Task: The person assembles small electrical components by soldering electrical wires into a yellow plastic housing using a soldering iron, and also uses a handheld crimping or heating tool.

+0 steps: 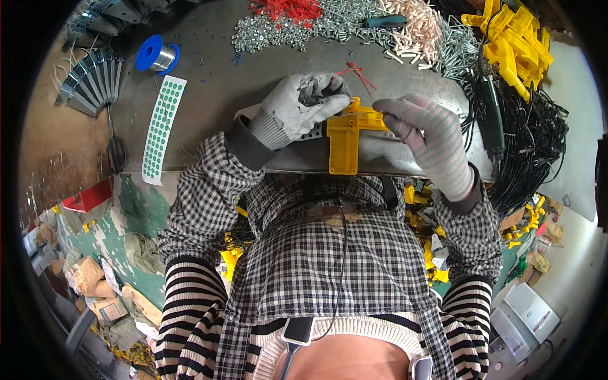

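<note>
A yellow plastic housing (344, 149), shaped like a pistol grip, lies at the table's front edge between my hands. Beside its upper left end is my left hand (299, 106) in a worn grey glove, fingers curled and tips pinched together. My right hand (427, 130), in a pale striped glove, is closed in a pinch at the housing's right arm. A thin line seems to run between the fingertips; what either hand pinches is too small to make out. Just beyond the housing lie a few red wires (362, 77). A dark perforated piece (313, 133) shows partly under my left hand.
Piles of nuts (269, 35), screws (345, 31) and pale pink sleeves (418, 28) line the back. At right are yellow housings (516, 47), a soldering iron (491, 111) and black cables (532, 139). Leftward stand a solder spool (157, 55) and a sticker strip (163, 130).
</note>
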{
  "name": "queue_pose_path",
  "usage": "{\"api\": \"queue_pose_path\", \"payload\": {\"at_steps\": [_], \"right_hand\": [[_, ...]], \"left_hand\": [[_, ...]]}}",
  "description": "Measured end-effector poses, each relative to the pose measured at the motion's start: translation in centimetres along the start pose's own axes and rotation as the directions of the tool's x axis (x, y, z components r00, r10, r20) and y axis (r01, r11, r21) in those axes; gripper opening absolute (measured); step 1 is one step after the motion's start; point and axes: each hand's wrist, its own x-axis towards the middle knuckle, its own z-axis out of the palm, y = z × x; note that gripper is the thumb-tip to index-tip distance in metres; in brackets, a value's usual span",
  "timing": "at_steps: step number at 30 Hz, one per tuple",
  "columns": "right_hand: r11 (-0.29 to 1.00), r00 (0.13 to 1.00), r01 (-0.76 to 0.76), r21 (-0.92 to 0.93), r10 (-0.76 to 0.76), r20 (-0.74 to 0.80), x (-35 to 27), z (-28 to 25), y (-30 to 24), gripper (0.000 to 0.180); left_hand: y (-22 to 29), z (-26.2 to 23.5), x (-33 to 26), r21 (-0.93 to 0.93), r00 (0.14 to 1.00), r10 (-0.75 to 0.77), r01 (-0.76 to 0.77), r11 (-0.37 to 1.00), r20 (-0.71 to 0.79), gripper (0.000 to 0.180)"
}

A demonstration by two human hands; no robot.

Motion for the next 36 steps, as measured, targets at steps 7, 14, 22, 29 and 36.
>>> {"api": "queue_pose_path", "payload": {"at_steps": [7,14,22,29,36], "right_hand": [[0.886,0.957,-0.286,0.364,0.246,0.153,0.3,1.2,1.2,0.023],[0.992,0.996,0.094,0.085,-0.092,-0.021,1.6,3.6,1.1,0.018],[0.893,0.968,-0.195,0.406,0.242,-0.068,1.1,3.8,0.3,0.016],[0.821,0.964,-0.205,0.533,0.264,-0.035,1.3,4.7,0.4,0.018],[0.897,0.985,-0.064,0.436,0.127,-0.116,1.3,5.2,0.8,0.019]], "left_hand": [[1.3,-1.1,0.6,0.194,0.990,-0.096,0.074,0.978,0.108,0.019],[0.7,-2.7,1.8,0.317,0.945,-0.298,0.244,0.917,0.135,0.020],[2.7,-2.0,1.0,0.233,0.974,-0.107,0.059,0.971,0.198,0.017],[3.5,-2.7,1.3,0.119,0.939,-0.179,0.150,0.982,0.295,0.022],[2.3,-4.9,2.1,0.014,0.867,-0.230,0.249,0.968,0.442,0.025]]}}
